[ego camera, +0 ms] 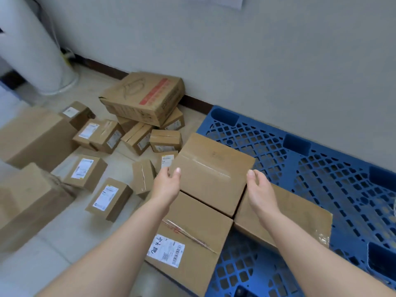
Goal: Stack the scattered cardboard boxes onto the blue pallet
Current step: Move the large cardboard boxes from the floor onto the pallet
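Head view: three cardboard boxes (194,228) on one blue pallet (325,166); left hand (166,185), right hand (259,190) flanking top box (214,168), grips apart.

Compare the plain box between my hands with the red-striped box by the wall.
The plain box has a bare taped top and sits level at the blue pallet. The red-striped box bears print and lies tilted atop smaller boxes off it. The red-striped box looks flatter. Both are brown cardboard.
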`<action>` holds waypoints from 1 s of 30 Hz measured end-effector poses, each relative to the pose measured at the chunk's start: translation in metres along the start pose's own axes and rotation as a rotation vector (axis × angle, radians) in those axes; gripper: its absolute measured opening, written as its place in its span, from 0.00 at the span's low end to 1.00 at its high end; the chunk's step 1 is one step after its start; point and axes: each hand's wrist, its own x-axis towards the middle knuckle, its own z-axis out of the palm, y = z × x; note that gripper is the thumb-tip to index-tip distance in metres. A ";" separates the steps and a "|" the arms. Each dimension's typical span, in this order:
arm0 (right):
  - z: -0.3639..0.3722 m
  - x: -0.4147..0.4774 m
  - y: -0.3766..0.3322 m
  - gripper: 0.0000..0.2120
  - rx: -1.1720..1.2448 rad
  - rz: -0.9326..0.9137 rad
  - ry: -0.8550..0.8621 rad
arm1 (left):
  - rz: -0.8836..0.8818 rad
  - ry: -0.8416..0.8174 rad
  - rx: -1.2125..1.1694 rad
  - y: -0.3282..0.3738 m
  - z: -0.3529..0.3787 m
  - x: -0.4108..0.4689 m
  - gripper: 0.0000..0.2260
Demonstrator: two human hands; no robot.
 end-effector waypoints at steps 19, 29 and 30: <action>0.223 -0.069 -0.197 0.22 -0.100 -0.187 -0.218 | -0.140 0.183 -0.242 -0.060 -0.275 0.065 0.25; 0.323 -0.086 -0.255 0.27 -0.205 -0.294 -0.418 | -0.253 0.348 -0.334 -0.097 -0.358 0.080 0.19; 0.331 -0.088 -0.260 0.28 -0.211 -0.308 -0.432 | -0.261 0.366 -0.334 -0.100 -0.366 0.082 0.17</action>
